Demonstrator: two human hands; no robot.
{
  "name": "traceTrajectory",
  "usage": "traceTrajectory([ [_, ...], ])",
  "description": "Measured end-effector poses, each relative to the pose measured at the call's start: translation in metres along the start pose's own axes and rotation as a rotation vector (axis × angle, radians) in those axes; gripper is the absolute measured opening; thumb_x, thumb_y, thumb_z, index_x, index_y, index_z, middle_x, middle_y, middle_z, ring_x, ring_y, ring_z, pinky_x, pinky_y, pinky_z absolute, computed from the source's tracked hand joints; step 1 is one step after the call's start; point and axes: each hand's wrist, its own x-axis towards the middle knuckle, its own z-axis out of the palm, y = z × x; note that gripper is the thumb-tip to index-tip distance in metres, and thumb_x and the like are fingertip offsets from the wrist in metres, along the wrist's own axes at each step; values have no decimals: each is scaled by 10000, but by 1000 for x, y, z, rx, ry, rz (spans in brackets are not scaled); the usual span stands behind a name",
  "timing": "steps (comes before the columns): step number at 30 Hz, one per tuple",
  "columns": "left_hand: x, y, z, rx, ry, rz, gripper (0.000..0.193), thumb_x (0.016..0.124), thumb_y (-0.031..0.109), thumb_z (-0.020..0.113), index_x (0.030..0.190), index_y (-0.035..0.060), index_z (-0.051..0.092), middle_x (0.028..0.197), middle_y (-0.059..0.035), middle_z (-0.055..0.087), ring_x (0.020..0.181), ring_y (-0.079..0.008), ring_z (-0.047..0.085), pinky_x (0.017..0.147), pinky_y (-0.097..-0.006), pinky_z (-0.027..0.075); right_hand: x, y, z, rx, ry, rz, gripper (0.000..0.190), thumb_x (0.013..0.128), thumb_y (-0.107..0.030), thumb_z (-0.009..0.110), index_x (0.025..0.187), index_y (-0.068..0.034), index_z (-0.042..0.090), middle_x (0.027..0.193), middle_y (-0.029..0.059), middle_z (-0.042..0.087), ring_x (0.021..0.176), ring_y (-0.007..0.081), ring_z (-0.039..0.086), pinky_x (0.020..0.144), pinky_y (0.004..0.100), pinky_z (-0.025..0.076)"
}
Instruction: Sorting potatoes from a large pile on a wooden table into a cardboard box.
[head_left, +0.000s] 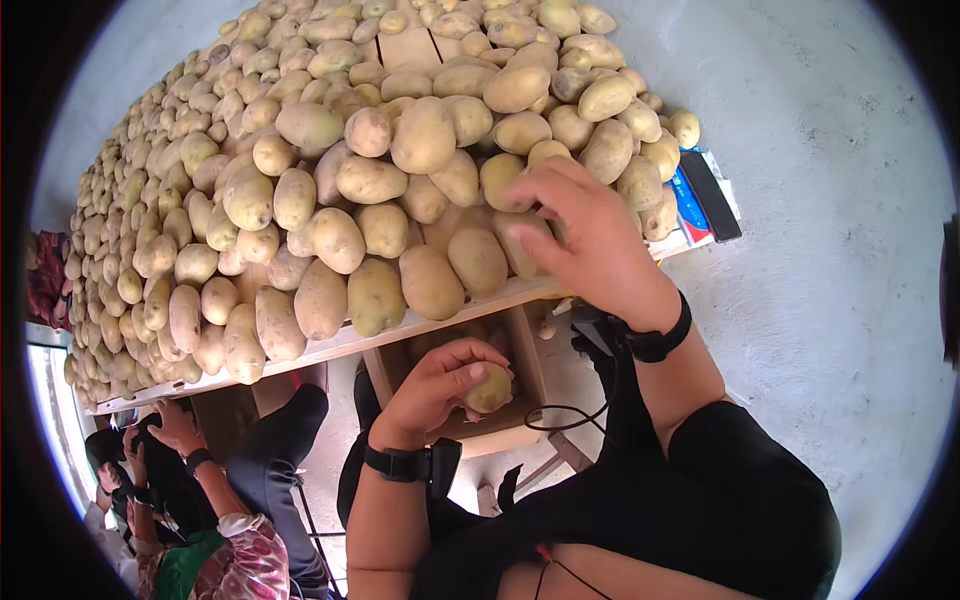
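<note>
My left hand (446, 386) holds a small potato (489, 388) in front of a cardboard box (529, 352) below the table edge. Over the right part of the table, my right hand (592, 232) is spread with its thumb and index finger apart, at the potatoes along the front edge. One potato (519, 244) lies partly behind its thumb, and another (501, 180) is by its fingertips. Whether the right hand grips a potato is hidden by the fingers. Many loose potatoes (337, 240) cover the wooden table (409, 51).
More potatoes lie inside the box. A black object (711, 196) and a blue packet (690, 199) lie at the table's right end, beside a pale wall (810, 172). At lower left, a co-worker's hand (176, 427) is near the table edge. A cable (562, 409) loops beside the box.
</note>
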Motion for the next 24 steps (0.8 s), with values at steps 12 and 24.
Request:
traceTrajectory([
  [12, -9, -1, -24, 1076, 199, -343, 319, 802, 164, 711, 1104, 63, 694, 921, -91, 692, 813, -174, 662, 716, -302, 539, 7, 47, 6, -859, 390, 161, 473, 706, -180, 814, 1092, -21, 591, 1427, 194, 357, 1408, 428, 245, 1080, 666, 246],
  [24, -7, 12, -26, 1067, 353, -550, 391, 794, 118, 643, 1181, 60, 647, 1017, -165, 693, 854, -264, 686, 727, -346, 535, 5, 53, 10, -725, 452, 91, 417, 687, -116, 791, 1024, -73, 548, 968, 98, 626, 1144, 313, 544, 1077, 615, 253],
])
